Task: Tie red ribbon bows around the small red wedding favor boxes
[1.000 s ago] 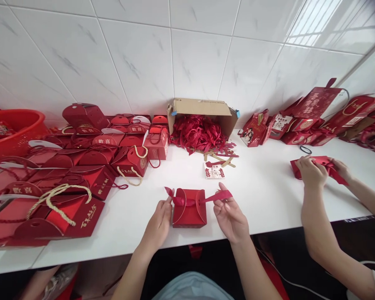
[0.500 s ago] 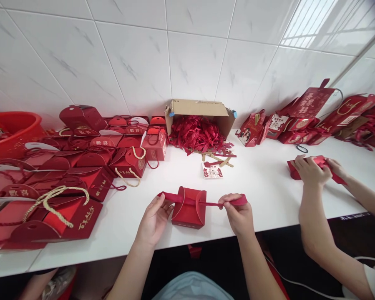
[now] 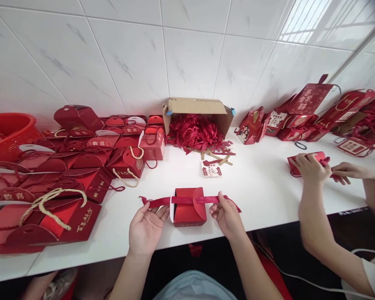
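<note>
A small red box (image 3: 190, 213) stands on the white table in front of me, with a dark red ribbon (image 3: 187, 200) running across its top and out on both sides. To the left of the box, my left hand (image 3: 149, 225) is palm up and pinches the ribbon between thumb and fingers. On the other side, my right hand (image 3: 225, 216) pinches the ribbon close to the box's right flap. The box's left flap stands up, its white inner edge showing.
Red gift boxes (image 3: 90, 179) with rope handles crowd the left, beside a red basket (image 3: 15, 133). Behind lies a carton (image 3: 196, 106) of red ribbons (image 3: 196, 131) and a printed card (image 3: 212, 170). At right, another person's hands (image 3: 314, 168) hold a red box; more boxes (image 3: 309, 100) stand behind.
The ribbon now lies flatter and wider across the box, and the left flap has come upright. My left hand has moved left and turned palm up; my right hand has shifted slightly left.
</note>
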The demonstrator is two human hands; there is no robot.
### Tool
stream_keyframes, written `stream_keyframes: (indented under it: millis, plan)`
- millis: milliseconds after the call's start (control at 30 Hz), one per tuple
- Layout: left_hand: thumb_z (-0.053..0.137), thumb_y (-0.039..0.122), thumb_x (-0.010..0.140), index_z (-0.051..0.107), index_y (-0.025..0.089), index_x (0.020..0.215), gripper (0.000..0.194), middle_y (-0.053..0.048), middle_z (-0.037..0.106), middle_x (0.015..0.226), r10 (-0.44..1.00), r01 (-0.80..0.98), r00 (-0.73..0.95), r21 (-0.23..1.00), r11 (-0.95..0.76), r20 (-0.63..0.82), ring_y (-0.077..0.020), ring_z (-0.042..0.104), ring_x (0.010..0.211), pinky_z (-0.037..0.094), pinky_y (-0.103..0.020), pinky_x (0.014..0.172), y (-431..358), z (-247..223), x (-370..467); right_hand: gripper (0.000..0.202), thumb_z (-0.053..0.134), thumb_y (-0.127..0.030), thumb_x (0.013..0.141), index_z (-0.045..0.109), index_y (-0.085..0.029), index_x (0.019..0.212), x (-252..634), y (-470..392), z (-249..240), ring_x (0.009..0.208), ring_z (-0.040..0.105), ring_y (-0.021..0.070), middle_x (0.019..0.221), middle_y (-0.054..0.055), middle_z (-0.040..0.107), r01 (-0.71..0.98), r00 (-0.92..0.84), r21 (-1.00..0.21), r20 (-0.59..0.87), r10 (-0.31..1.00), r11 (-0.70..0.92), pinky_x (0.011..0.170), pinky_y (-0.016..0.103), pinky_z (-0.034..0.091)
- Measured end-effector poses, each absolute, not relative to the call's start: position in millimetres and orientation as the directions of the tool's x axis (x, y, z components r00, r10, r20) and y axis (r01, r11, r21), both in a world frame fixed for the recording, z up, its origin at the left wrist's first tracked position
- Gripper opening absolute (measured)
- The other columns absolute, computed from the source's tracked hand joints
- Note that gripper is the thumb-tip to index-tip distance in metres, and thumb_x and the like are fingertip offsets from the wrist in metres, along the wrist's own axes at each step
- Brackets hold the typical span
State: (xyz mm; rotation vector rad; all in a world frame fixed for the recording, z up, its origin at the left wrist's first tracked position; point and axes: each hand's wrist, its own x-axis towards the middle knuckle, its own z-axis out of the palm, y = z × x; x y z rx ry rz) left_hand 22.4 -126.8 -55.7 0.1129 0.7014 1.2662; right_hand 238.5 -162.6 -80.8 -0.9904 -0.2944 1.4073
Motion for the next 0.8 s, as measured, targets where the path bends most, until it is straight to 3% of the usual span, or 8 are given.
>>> stream_keyframes:
  millis: [133, 233, 333, 433, 500, 700, 800]
  plan:
    - [0.051, 0.030, 0.084, 0.070, 0.024, 0.095, 0.023, -0.013, 0.067, 0.119, 0.880, -0.786, 0.390, 0.400, 0.472, -0.272, -0.0359, 0.059, 0.115, 0.047, -0.057, 0.091, -131.9, -43.9, 14.5, 0.034, 0.085, -0.035, 0.061, 0.058, -0.015, 0.062, 238.5, -161.6, -81.2, 0.049, 0.059, 0.0067, 0.052, -0.004, 0.059, -0.848, 0.117, -0.502, -0.491, 0.863, -0.170, 0.037, 0.012, 0.041]
    - [0.058, 0.036, 0.080, 0.071, 0.029, 0.092, 0.020, -0.013, 0.060, 0.129, 0.877, -0.787, 0.446, 0.389, 0.479, -0.177, -0.0427, 0.050, 0.124, 0.041, -0.066, 0.092, -132.4, -37.7, 11.8, 0.031, 0.086, -0.031, 0.061, 0.060, -0.014, 0.066, 235.9, -163.3, -84.0, 0.050, 0.060, 0.0055, 0.057, -0.004, 0.062, -0.888, 0.053, -0.420, -0.500, 0.864, -0.188, 0.038, 0.010, 0.044]
    - [0.056, 0.029, 0.082, 0.070, 0.023, 0.079, 0.015, -0.011, 0.068, 0.115, 0.896, -0.812, 0.342, 0.390, 0.433, -0.283, -0.0380, 0.057, 0.117, 0.048, -0.058, 0.089, -126.5, -41.3, 12.1, 0.027, 0.085, -0.027, 0.063, 0.062, -0.014, 0.068, 235.4, -164.8, -89.0, 0.053, 0.061, 0.0047, 0.060, -0.003, 0.064, -0.906, 0.093, -0.400, -0.501, 0.860, -0.135, 0.040, 0.009, 0.047]
    - [0.051, 0.015, 0.086, 0.064, 0.017, 0.071, 0.020, -0.008, 0.072, 0.086, 0.862, -0.814, 0.141, 0.439, 0.381, -0.487, -0.0254, 0.071, 0.091, 0.057, -0.039, 0.076, -119.1, -53.7, 12.9, 0.024, 0.085, -0.022, 0.064, 0.064, -0.015, 0.071, 238.6, -165.1, -93.5, 0.058, 0.064, 0.0049, 0.062, -0.004, 0.064, -0.912, 0.163, -0.404, -0.518, 0.840, -0.072, 0.043, 0.007, 0.050]
    - [0.049, 0.010, 0.086, 0.062, 0.015, 0.071, 0.021, -0.007, 0.071, 0.077, 0.826, -0.795, 0.036, 0.485, 0.365, -0.563, -0.0205, 0.072, 0.077, 0.058, -0.032, 0.067, -117.6, -63.2, 13.5, 0.023, 0.085, -0.018, 0.063, 0.064, -0.014, 0.071, 241.2, -165.5, -96.0, 0.059, 0.065, 0.0049, 0.062, -0.004, 0.064, -0.913, 0.168, -0.402, -0.533, 0.830, -0.073, 0.045, 0.006, 0.051]
    - [0.048, 0.008, 0.089, 0.061, 0.012, 0.075, 0.019, -0.008, 0.071, 0.073, 0.810, -0.716, -0.023, 0.575, 0.395, -0.586, -0.0201, 0.073, 0.075, 0.060, -0.028, 0.063, -127.0, -82.2, 14.1, 0.019, 0.083, -0.009, 0.064, 0.067, -0.013, 0.073, 244.0, -170.5, -102.9, 0.069, 0.070, 0.0069, 0.072, -0.002, 0.070, -0.912, 0.195, -0.405, -0.577, 0.793, -0.070, 0.059, 0.008, 0.058]
    - [0.051, 0.008, 0.088, 0.060, 0.012, 0.071, 0.020, -0.006, 0.070, 0.068, 0.832, -0.675, -0.092, 0.649, 0.352, -0.547, -0.0188, 0.073, 0.074, 0.060, -0.025, 0.062, -128.2, -84.0, 9.5, 0.018, 0.083, -0.012, 0.065, 0.068, -0.014, 0.074, 245.8, -173.1, -104.1, 0.065, 0.069, 0.0053, 0.071, -0.003, 0.070, -0.898, 0.259, -0.439, -0.569, 0.780, -0.021, 0.057, 0.008, 0.058]
